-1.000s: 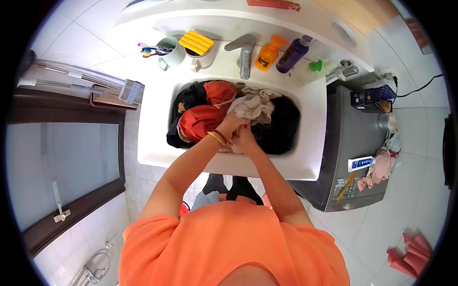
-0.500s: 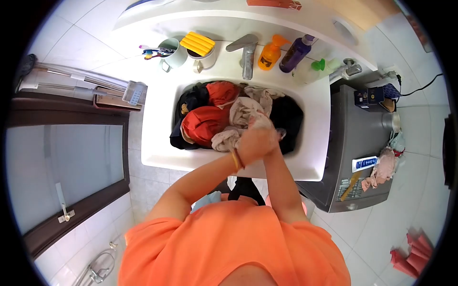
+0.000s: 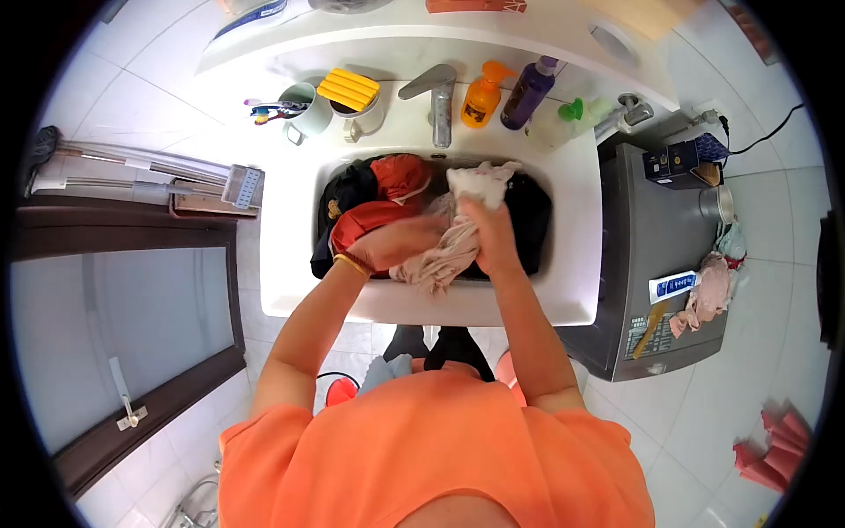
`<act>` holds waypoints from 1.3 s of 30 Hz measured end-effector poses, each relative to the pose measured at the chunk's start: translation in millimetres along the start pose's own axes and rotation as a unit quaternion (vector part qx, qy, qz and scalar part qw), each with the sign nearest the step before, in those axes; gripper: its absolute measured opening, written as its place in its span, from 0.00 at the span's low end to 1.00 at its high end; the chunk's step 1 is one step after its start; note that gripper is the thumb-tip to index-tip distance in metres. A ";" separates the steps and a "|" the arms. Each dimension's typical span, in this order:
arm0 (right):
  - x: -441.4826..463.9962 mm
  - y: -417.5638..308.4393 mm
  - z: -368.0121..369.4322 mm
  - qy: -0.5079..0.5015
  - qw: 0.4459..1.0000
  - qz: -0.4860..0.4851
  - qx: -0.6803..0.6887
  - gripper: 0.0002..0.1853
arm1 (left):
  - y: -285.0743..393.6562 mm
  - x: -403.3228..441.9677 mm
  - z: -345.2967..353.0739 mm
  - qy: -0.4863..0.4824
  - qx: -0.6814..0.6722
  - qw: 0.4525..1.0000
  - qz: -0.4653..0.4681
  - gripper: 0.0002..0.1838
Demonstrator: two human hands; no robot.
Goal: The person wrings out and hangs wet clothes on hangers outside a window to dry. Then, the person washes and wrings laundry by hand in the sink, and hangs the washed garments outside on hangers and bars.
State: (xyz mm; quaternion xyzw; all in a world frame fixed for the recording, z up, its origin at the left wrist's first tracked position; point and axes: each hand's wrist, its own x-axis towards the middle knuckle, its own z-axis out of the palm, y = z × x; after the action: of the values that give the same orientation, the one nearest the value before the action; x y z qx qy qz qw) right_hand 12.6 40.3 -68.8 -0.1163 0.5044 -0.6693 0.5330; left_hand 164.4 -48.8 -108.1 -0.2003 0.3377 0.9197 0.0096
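My right hand (image 3: 490, 236) is closed around a light beige garment (image 3: 458, 242), which is bunched and twisted in the white sink (image 3: 563, 286). Part of it rises above the fist and a loose end trails toward the sink's front edge. My left hand (image 3: 400, 244), below a yellow wristband, is smeared by motion beside the garment, so its fingers do not show clearly. Under and behind it lie red cloth (image 3: 400, 176) and a black garment (image 3: 352, 187). Another black cloth (image 3: 532, 224) fills the basin's right side.
The faucet (image 3: 440, 106) stands behind the basin. An orange pump bottle (image 3: 481, 97), a purple bottle (image 3: 528, 95), a clear bottle with a green top (image 3: 554, 123) and two mugs, one topped by a yellow sponge (image 3: 349, 89), line the ledge. A grey washing machine (image 3: 651, 220) stands at right.
My hands were together over the beige garment; now they are apart, the left moved to the left. The garment is lifted and drawn out longer in my right hand.
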 end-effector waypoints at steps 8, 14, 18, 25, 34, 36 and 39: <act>11.7 81.9 -47.2 -0.133 0.964 0.028 -0.230 0.29 | -49.0 94.3 -52.6 0.372 0.392 0.829 0.143 0.36; 50.6 61.5 -111.5 -0.171 0.859 0.281 0.393 0.33 | -39.9 80.6 41.2 0.203 0.550 0.754 0.296 0.16; 34.7 40.1 -83.8 -0.020 0.942 0.192 0.274 0.26 | -29.9 32.1 139.7 0.154 0.676 0.665 0.279 0.12; 54.8 82.9 -61.6 -0.069 0.918 0.232 0.315 0.16 | -10.8 77.7 39.4 0.265 0.781 0.509 0.245 0.13; 83.0 98.3 -88.7 -0.151 0.898 0.190 0.368 0.17 | -43.1 116.2 48.1 0.346 0.808 0.446 0.167 0.13; 88.7 105.3 -101.2 0.036 0.960 0.166 0.225 0.21 | -24.0 119.1 -21.5 0.359 0.766 0.459 0.273 0.16; 84.8 48.9 -94.5 0.007 0.974 0.138 0.181 0.28 | -17.3 114.7 -38.6 0.477 0.649 0.584 0.102 0.21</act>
State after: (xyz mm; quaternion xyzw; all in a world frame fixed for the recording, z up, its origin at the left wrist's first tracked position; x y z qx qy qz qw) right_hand -58.0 25.7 -184.1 0.0573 0.3897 -0.6700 0.6293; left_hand 75.5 -73.1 -188.4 -0.5145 0.8190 0.2239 -0.1196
